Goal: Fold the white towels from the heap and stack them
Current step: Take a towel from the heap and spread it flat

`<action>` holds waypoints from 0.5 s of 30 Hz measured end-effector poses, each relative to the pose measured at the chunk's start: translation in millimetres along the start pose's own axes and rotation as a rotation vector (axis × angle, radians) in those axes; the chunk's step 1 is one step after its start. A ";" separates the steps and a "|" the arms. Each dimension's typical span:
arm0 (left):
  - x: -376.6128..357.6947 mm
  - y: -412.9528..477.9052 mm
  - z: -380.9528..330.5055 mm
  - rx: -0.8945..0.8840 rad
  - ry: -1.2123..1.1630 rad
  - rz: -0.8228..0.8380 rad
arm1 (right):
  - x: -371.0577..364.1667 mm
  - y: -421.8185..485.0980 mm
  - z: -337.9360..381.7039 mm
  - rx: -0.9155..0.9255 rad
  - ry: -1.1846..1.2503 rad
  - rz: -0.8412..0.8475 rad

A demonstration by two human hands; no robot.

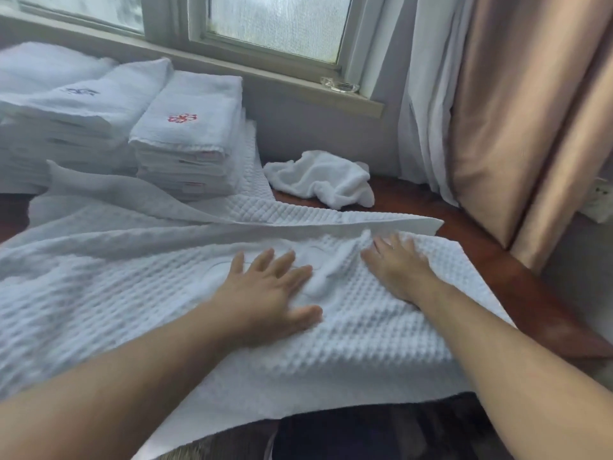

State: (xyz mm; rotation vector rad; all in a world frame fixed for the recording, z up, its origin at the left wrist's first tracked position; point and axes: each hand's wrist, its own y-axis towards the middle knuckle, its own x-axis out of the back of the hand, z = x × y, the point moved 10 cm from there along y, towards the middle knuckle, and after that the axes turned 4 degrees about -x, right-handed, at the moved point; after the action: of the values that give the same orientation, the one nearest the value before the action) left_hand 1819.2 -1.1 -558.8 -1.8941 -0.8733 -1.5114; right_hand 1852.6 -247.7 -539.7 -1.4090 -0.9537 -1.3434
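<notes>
Pressing flat with spread fingers: left hand [268, 288] and right hand [396, 267], palms down on the waffle towel [132, 293].

Lying open across the wooden table [504, 280], near edge draped over the front, a raised wrinkle between the two hands, a long flap along the far side. Behind on the left, two piles of folded towels: red-marked stack [189, 134] just beside blue-marked stack [76, 107]. Apart on bare wood below the window sill, a crumpled towel [321, 182], near the curtain [517, 111].
</notes>
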 end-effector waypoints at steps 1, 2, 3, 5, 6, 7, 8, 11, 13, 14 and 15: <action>1.1 -0.4 3.2 0.020 -0.013 -0.012 | 3.0 1.4 7.0 0.076 0.019 -0.026; 1.6 -0.7 4.9 0.034 -0.020 -0.015 | 5.5 4.8 4.2 0.076 0.046 -0.032; 1.6 -0.7 4.7 0.043 -0.022 -0.010 | 6.1 8.9 -6.7 0.001 0.085 -0.022; 3.6 1.2 3.2 0.065 -0.018 -0.002 | 6.5 14.4 -29.6 -0.229 0.110 -0.029; 7.3 3.8 2.7 0.083 -0.009 -0.007 | 8.1 15.1 -29.4 -0.286 0.077 -0.057; 13.6 7.5 2.7 0.105 0.004 -0.026 | 13.3 14.5 -21.1 -0.283 0.031 -0.118; 22.7 12.4 3.0 0.132 0.019 -0.067 | 22.2 11.7 -9.3 -0.246 -0.012 -0.216; 51.5 34.0 6.8 0.194 0.040 -0.222 | 49.3 1.0 3.1 -0.160 -0.041 -0.473; 58.3 53.7 9.6 0.198 0.028 -0.239 | 52.5 5.0 -7.7 -0.180 -0.046 -0.490; 58.3 63.6 10.0 0.185 0.028 -0.231 | 47.8 10.3 -17.0 -0.221 -0.025 -0.437; 57.4 72.6 9.5 0.164 0.036 -0.229 | 37.8 17.0 -28.0 -0.283 0.013 -0.337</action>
State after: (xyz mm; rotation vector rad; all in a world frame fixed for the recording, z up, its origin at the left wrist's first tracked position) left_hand 1890.1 -31.4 -506.6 -1.6901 -1.1927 -1.5476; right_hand 1865.1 -281.6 -505.1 -1.4904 -1.0561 -1.7929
